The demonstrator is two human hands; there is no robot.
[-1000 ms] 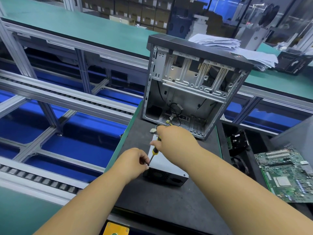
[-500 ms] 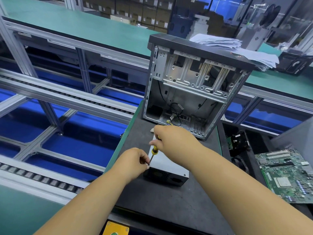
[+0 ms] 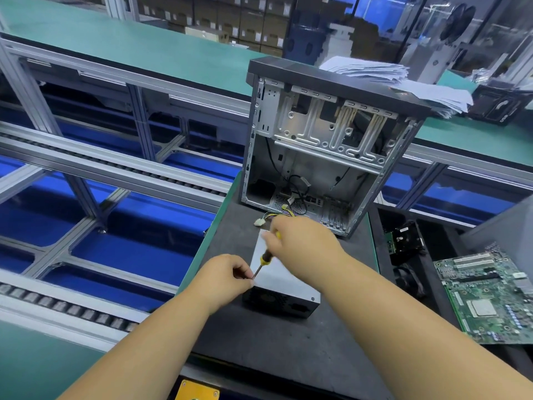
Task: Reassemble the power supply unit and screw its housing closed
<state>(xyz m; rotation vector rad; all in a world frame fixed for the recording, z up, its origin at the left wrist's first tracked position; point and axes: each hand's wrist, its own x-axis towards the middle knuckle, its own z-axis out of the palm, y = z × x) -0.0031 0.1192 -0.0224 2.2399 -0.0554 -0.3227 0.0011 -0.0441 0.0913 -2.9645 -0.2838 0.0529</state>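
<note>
Housing looks closed on the power supply unit (image 3: 284, 280); right hand (image 3: 302, 241) grips the screwdriver (image 3: 264, 260), left hand (image 3: 223, 280) pinches its tip; screws apparently remain.

You stand at a dark-matted counter (image 3: 288, 342) edged in green. To your left, aluminium-framed roller conveyors (image 3: 86, 166) run over a blue floor (image 3: 121, 252). Beyond them a long green-topped bench (image 3: 144, 44) crosses the room, carrying a stack of papers (image 3: 403, 82). Stacked cardboard boxes (image 3: 230, 18) line the dim far wall, beside blue-lit glass partitions (image 3: 389, 10).
</note>
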